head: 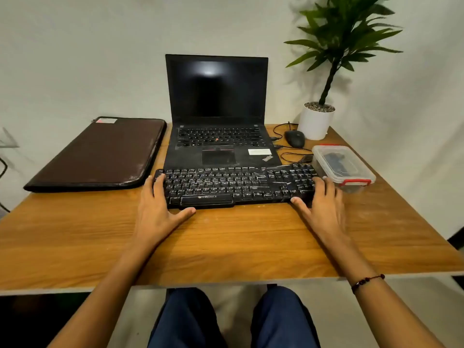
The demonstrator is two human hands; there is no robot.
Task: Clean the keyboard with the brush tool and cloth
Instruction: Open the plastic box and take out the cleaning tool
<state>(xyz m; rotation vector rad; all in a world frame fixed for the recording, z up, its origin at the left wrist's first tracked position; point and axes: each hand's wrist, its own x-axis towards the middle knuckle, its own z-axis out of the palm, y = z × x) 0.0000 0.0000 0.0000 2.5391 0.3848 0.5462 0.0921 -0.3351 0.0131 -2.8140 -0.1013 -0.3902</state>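
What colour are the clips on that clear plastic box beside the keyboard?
Red. The clear plastic box has red clips, best seen in the head view.

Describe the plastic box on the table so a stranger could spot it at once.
Start at the open laptop at the back of the wooden table, then look right, past the mouse and white plant pot. The plastic box sits by the keyboard: clear, with red clips.
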